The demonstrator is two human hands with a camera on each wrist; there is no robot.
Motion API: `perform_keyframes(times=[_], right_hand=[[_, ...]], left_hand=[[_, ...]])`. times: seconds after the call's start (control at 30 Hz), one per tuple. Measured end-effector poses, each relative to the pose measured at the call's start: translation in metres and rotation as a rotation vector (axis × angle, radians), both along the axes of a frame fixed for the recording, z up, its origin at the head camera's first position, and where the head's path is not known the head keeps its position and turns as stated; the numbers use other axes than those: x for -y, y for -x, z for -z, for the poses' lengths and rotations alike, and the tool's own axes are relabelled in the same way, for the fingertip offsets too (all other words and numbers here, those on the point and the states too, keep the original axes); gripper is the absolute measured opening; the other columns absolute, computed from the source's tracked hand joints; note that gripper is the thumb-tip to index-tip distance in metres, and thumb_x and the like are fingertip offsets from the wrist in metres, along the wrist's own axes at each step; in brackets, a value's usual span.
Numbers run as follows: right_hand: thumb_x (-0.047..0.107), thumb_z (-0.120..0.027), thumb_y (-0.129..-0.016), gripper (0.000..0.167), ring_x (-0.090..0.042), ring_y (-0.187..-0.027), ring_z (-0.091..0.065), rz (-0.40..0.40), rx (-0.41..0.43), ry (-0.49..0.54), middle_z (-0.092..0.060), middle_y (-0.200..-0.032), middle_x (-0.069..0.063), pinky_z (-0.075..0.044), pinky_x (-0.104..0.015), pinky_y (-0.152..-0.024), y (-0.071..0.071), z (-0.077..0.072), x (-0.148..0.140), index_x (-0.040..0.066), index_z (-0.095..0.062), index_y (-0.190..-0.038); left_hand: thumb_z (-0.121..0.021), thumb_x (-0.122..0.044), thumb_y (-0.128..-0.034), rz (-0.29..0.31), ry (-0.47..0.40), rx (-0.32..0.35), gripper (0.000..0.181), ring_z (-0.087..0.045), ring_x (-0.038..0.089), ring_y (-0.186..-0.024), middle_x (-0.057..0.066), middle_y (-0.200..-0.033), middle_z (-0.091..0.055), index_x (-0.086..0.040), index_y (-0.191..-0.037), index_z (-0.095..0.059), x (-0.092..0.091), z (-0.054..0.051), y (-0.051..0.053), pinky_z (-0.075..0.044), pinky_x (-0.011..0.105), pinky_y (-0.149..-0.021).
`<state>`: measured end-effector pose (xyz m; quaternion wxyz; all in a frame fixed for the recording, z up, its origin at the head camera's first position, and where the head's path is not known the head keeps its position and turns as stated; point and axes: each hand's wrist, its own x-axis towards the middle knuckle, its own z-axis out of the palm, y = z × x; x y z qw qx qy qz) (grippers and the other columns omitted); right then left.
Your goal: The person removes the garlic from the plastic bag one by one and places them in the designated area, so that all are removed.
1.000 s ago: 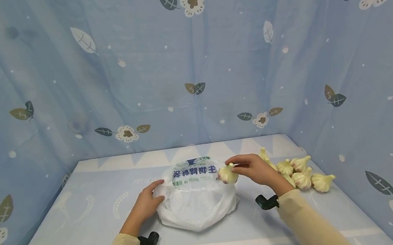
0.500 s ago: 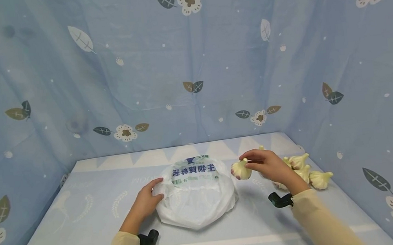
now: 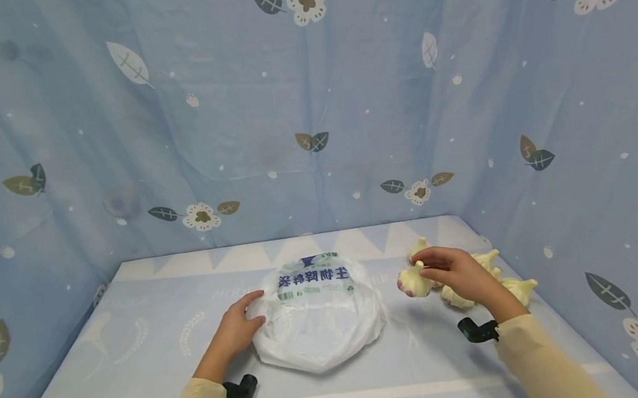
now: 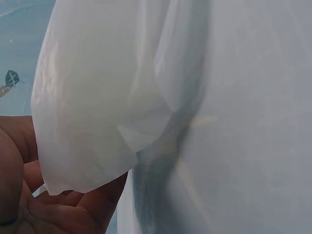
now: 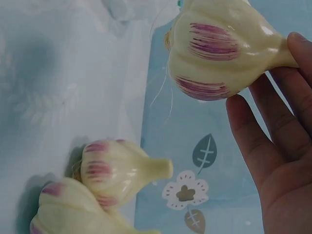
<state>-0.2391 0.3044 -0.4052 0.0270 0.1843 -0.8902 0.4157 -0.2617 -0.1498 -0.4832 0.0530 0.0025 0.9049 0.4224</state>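
A white plastic bag [image 3: 322, 355] with blue and green printing stands with its mouth spread wide in the middle of the table. At its left side my left hand [image 3: 236, 327] holds the rim; the left wrist view has the thin film [image 4: 87, 122] between thumb and fingers. My right hand [image 3: 460, 275], to the right of the bag, pinches a garlic bulb [image 3: 413, 281] by its stem, root end pointing left. Purple streaks mark this bulb [image 5: 214, 48] in the right wrist view. It is held above the table, apart from the bag.
Several more garlic bulbs [image 3: 520, 288] lie at the table's right side, partly hidden behind my right hand and wrist. One bulb [image 3: 418, 247] sits just behind the held one. A blue patterned curtain [image 3: 309, 97] encloses the table's back and sides.
My right hand has moved right, carrying the garlic bulb from the bag's right rim towards the loose bulbs. The left hand and the bag have stayed nearly in place.
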Motion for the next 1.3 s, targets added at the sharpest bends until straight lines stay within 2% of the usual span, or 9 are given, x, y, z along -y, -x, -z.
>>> perform_keyframes(times=[0.13, 0.33, 0.6, 0.8, 1.07, 1.17, 1.3], right_hand=[[0.031, -0.063, -0.093, 0.034, -0.022, -0.111, -0.065, 0.014, 0.010, -0.009, -0.065, -0.125, -0.008, -0.055, -0.027, -0.080, -0.003, 0.004, -0.008, 0.015, -0.064, -0.123], [0.031, -0.063, -0.093, 0.032, -0.029, -0.114, -0.064, 0.037, 0.009, -0.033, -0.066, -0.124, -0.007, -0.053, -0.022, -0.084, -0.008, 0.009, -0.018, 0.016, -0.065, -0.121], [0.031, -0.062, -0.093, 0.030, -0.033, -0.116, -0.062, 0.067, 0.023, -0.063, -0.064, -0.125, -0.009, -0.053, -0.021, -0.081, -0.020, 0.012, -0.038, 0.019, -0.064, -0.121], [0.029, -0.062, -0.094, 0.033, -0.022, -0.114, -0.064, 0.077, 0.021, -0.070, -0.064, -0.125, -0.010, -0.053, -0.020, -0.080, -0.028, 0.015, -0.052, 0.014, -0.065, -0.123], [0.025, -0.062, -0.094, 0.033, 0.013, -0.104, -0.054, 0.106, 0.019, -0.073, -0.059, -0.130, -0.018, -0.053, -0.021, -0.079, -0.040, 0.017, -0.069, 0.011, -0.064, -0.123], [0.024, -0.062, -0.094, 0.033, 0.017, -0.103, -0.051, 0.119, 0.030, -0.068, -0.056, -0.133, -0.020, -0.054, -0.022, -0.079, -0.045, 0.016, -0.073, 0.011, -0.064, -0.124], [0.026, -0.061, -0.094, 0.034, 0.014, -0.104, -0.053, 0.140, 0.031, -0.087, -0.059, -0.131, -0.017, -0.053, -0.022, -0.080, -0.051, 0.013, -0.079, 0.012, -0.063, -0.125]], left_hand=[[-0.060, -0.011, -0.0905, 0.008, -0.002, -0.006, 0.058, -0.028, 0.045, -0.142, 0.021, -0.154, -0.033, -0.016, -0.146, -0.043, 0.000, 0.000, 0.001, -0.027, 0.062, -0.110], [-0.060, -0.010, -0.0904, 0.005, 0.004, -0.004, 0.058, -0.029, 0.045, -0.142, 0.021, -0.154, -0.033, -0.016, -0.146, -0.043, 0.000, 0.001, 0.000, -0.028, 0.062, -0.110], [-0.060, -0.011, -0.0901, 0.002, 0.010, -0.005, 0.058, -0.028, 0.045, -0.142, 0.021, -0.154, -0.034, -0.016, -0.145, -0.044, -0.001, 0.001, 0.001, -0.028, 0.062, -0.110], [-0.060, -0.011, -0.0905, -0.004, 0.013, 0.001, 0.058, -0.027, 0.044, -0.142, 0.021, -0.154, -0.033, -0.016, -0.146, -0.044, -0.001, 0.002, 0.001, -0.028, 0.062, -0.110], [-0.059, -0.012, -0.0909, -0.010, 0.021, 0.009, 0.058, -0.026, 0.045, -0.142, 0.022, -0.154, -0.033, -0.017, -0.146, -0.043, -0.002, 0.001, 0.000, -0.027, 0.063, -0.110], [-0.059, -0.012, -0.0909, -0.012, 0.020, 0.012, 0.058, -0.026, 0.045, -0.143, 0.021, -0.155, -0.033, -0.017, -0.146, -0.043, -0.003, 0.001, 0.000, -0.027, 0.062, -0.110], [-0.060, -0.012, -0.0908, -0.010, 0.020, 0.014, 0.058, -0.026, 0.045, -0.142, 0.021, -0.155, -0.033, -0.017, -0.146, -0.043, -0.004, 0.001, 0.000, -0.027, 0.063, -0.110]])
